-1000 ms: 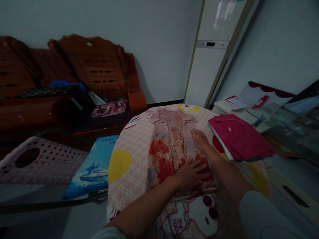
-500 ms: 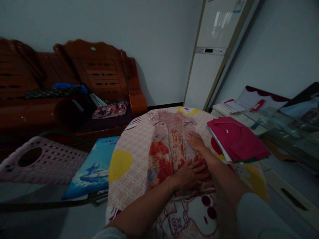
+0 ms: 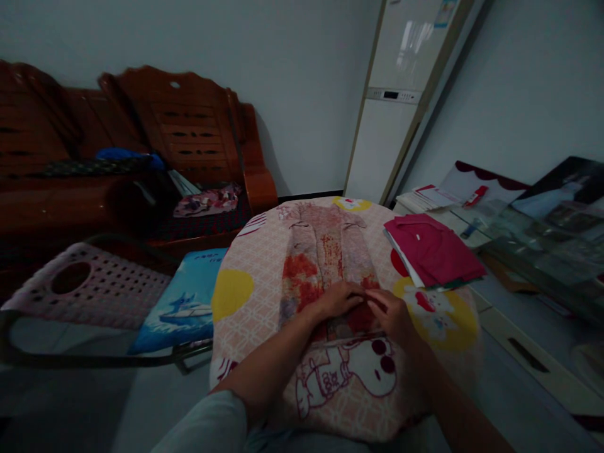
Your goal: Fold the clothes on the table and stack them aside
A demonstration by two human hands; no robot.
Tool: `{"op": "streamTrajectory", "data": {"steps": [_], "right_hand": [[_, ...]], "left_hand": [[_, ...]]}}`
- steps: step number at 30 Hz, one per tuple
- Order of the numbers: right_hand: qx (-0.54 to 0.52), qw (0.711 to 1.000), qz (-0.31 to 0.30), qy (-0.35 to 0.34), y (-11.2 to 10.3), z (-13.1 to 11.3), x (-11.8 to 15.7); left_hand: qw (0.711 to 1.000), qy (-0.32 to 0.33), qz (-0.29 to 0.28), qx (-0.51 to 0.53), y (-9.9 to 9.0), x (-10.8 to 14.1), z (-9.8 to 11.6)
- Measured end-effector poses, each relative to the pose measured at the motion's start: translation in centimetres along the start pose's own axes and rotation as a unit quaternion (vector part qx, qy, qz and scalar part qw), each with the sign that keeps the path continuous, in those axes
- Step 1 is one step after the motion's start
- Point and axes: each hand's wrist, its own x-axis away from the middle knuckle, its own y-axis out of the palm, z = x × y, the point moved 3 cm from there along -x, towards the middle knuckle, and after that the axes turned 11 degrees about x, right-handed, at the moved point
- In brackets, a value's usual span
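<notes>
A patterned short-sleeved top (image 3: 302, 274), pinkish grey with rust-red patches, lies folded lengthwise on a round table with a pink patterned cloth (image 3: 255, 302). Its sleeves point to the far side. My left hand (image 3: 343, 299) rests over the lower part with fingers curled down. Close beside it, my right hand (image 3: 389, 311) bends in at the right edge, thumb and fingers drawn together on the fabric. The fingertips of both hands nearly meet and partly hide the cloth they pinch.
A stack of folded clothes with a magenta shirt (image 3: 429, 248) on top lies at the table's right. On the left stand a woven chair (image 3: 113, 289) with a blue bag (image 3: 189, 302) and a wooden sofa (image 3: 189, 132). A glass shelf (image 3: 533, 245) stands at right.
Both hands lay flat and spread on the top; now they have come together at its lower right, fingers bent. My right hand has moved toward me, and the view has shifted slightly.
</notes>
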Motion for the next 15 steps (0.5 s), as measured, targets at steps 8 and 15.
{"op": "streamTrajectory", "data": {"steps": [8, 15], "right_hand": [[0.048, 0.980, -0.178, -0.073, -1.0, -3.0, 3.6], [0.107, 0.969, -0.192, -0.110, 0.1, -2.4, 4.7]], "left_hand": [[0.972, -0.163, 0.071, -0.155, -6.2, 6.5, 1.8], [0.957, -0.214, -0.021, -0.193, -3.1, 12.2, 3.7]]}}
